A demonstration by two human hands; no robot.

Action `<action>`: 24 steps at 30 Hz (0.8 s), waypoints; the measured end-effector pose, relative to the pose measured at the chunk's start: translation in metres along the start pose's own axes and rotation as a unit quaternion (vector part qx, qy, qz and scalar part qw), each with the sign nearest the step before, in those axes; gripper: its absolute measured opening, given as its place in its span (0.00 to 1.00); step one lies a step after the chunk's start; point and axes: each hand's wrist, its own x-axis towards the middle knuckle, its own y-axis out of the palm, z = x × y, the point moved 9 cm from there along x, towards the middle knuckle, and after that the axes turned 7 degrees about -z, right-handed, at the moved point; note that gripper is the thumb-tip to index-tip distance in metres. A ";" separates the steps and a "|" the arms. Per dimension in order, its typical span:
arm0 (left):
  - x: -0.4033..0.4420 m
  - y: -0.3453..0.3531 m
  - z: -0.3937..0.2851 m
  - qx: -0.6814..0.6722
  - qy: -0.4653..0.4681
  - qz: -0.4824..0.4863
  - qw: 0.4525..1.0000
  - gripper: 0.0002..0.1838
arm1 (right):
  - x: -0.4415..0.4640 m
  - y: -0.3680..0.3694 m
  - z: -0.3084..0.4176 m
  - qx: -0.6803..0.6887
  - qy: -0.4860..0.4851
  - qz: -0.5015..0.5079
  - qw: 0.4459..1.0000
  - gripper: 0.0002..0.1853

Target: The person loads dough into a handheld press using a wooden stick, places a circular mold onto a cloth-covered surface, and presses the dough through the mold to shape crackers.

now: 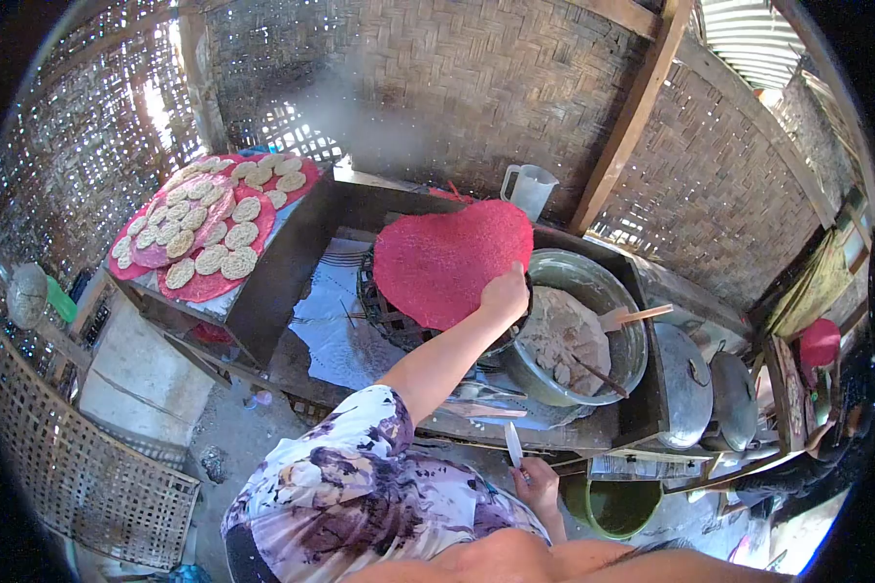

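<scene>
My left hand (505, 293) reaches over the trough and grips the right edge of a floppy red woven mat (437, 257). The mat hangs over a dark openwork basket (391, 325) and hides much of it. Lower down, close to my body, my right hand (537, 484) is closed around a knife-like tool (513, 444) with its pale blade pointing up. Beside the mat stands a large metal basin (633, 361) of greyish dough or batter (560, 335). A wooden-handled scraper (642, 314) and a thin brown stick (601, 377) rest in it.
Red mats (190, 286) with several pale round patties (239, 262) lie at the left. A clear plastic jug (531, 191) stands behind the basin. Metal lids (681, 384) lean at the right. A green bucket (612, 505) is below. A wooden post (632, 117) rises by the woven wall.
</scene>
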 end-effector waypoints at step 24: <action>0.029 -0.173 0.172 -0.271 -0.084 -0.062 0.957 0.13 | 0.013 0.003 -0.011 0.023 -0.011 -0.004 1.000 0.07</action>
